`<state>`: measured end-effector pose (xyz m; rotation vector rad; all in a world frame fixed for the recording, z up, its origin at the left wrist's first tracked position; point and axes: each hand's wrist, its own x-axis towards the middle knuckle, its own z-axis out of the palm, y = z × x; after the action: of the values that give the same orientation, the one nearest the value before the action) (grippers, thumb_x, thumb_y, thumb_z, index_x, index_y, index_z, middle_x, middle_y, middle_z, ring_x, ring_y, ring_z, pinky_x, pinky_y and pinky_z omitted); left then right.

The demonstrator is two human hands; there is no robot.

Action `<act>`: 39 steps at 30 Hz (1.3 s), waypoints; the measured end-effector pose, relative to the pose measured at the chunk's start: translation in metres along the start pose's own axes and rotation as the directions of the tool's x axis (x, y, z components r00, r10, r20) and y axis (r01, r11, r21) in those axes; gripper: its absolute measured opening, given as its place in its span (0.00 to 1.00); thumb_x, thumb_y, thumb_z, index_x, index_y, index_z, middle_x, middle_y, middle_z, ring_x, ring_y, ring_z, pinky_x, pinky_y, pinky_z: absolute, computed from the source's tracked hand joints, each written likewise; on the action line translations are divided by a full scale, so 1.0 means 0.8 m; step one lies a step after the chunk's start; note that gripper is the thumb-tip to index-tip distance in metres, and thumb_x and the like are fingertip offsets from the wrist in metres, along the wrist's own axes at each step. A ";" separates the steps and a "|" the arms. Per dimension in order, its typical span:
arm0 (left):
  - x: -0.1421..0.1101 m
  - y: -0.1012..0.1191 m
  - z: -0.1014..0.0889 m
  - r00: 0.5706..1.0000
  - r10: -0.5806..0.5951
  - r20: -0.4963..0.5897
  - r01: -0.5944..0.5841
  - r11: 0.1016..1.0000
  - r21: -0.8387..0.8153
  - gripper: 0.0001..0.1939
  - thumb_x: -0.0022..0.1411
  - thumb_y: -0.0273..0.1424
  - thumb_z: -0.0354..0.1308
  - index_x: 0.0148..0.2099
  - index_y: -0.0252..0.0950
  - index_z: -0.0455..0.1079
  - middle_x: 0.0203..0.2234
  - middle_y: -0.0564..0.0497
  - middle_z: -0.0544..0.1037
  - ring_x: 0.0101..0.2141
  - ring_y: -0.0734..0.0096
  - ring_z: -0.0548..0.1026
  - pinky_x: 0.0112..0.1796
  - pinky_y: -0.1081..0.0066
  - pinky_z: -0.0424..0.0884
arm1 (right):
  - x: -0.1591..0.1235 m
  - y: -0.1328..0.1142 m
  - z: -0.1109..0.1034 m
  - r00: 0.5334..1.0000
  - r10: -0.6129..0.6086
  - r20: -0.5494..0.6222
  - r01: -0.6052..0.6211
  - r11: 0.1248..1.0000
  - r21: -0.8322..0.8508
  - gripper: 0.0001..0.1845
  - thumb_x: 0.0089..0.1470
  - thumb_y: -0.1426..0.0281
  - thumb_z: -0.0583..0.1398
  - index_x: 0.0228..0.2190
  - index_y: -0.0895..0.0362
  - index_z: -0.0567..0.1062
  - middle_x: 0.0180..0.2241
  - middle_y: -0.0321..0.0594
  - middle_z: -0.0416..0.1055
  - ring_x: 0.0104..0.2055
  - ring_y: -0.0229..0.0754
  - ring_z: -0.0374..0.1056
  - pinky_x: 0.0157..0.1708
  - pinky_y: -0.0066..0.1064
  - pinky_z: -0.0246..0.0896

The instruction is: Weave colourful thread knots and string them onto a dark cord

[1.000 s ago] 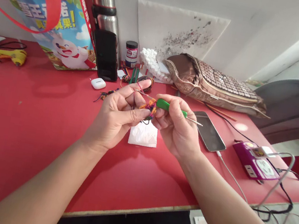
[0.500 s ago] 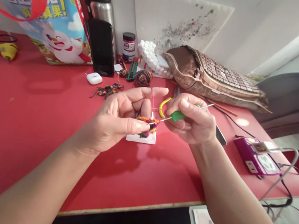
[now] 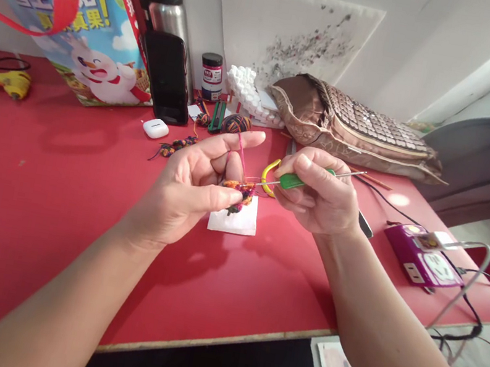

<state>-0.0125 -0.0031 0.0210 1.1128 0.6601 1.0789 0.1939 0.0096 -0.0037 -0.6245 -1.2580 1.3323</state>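
Note:
Between thumb and fingers, my left hand [image 3: 195, 184] pinches a small multicoloured crochet piece [image 3: 243, 194]. A strand of pink yarn [image 3: 241, 153] runs over its raised, outstretched index finger down to the piece. My right hand [image 3: 319, 189] is closed round the green handle of a crochet hook [image 3: 291, 181]. The hook's thin metal shaft reaches left, its tip at the crochet piece's upper edge; the other metal end sticks out to the right. Below the hands, a white paper square [image 3: 238, 223] lies on the red table [image 3: 208, 290]. A yellow scissor handle [image 3: 269, 176] shows between the hands.
Behind the hands are a ball of yarn [image 3: 236, 123], a braided multicoloured piece [image 3: 176, 146], a white earbud case [image 3: 155, 128], a phone [image 3: 167, 76] and a brown bag [image 3: 358, 127]. On the right stands a purple power strip [image 3: 423, 257] with cables.
My left hand has shifted slightly left and up with the crochet piece. The crochet hook has tilted flatter, and my right hand has risen a little.

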 end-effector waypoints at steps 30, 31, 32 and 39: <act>0.009 -0.019 -0.004 0.971 0.185 -0.152 -0.150 0.964 0.220 0.29 0.49 0.18 0.72 0.54 0.39 0.80 0.24 0.55 0.71 0.27 0.71 0.70 0.28 0.71 0.66 | -0.008 -0.003 0.013 0.990 -0.087 -0.110 0.055 0.963 -0.263 0.19 0.59 0.56 0.70 0.26 0.57 0.80 0.20 0.36 0.71 0.18 0.32 0.58 0.16 0.27 0.51; 0.010 -0.020 -0.004 0.968 0.184 -0.172 -0.146 0.966 0.212 0.28 0.50 0.18 0.71 0.54 0.38 0.80 0.23 0.55 0.71 0.27 0.71 0.70 0.28 0.70 0.67 | -0.010 -0.001 0.016 0.985 -0.129 -0.112 0.087 0.945 -0.315 0.18 0.61 0.57 0.69 0.27 0.57 0.80 0.20 0.36 0.71 0.19 0.33 0.59 0.17 0.28 0.53; 0.011 -0.021 -0.005 0.964 0.182 -0.193 -0.143 0.970 0.197 0.28 0.50 0.19 0.71 0.54 0.38 0.79 0.23 0.55 0.71 0.27 0.72 0.70 0.28 0.71 0.67 | -0.012 0.001 0.018 0.978 -0.181 -0.109 0.128 0.917 -0.378 0.18 0.63 0.58 0.67 0.27 0.57 0.80 0.21 0.36 0.70 0.20 0.34 0.60 0.18 0.28 0.56; 0.017 -0.014 -0.002 0.934 -0.105 -0.341 0.034 0.978 -0.205 0.29 0.49 0.15 0.66 0.54 0.33 0.77 0.23 0.59 0.70 0.17 0.86 0.56 0.17 0.80 0.55 | -0.015 0.023 0.030 0.754 -0.569 0.327 0.613 0.433 -0.661 0.04 0.68 0.72 0.63 0.42 0.56 0.80 0.34 0.41 0.78 0.33 0.39 0.73 0.34 0.31 0.70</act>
<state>-0.0047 0.0094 0.0110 0.7256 0.8470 1.2658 0.1680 -0.0050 -0.0176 -0.5903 -1.8625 0.1738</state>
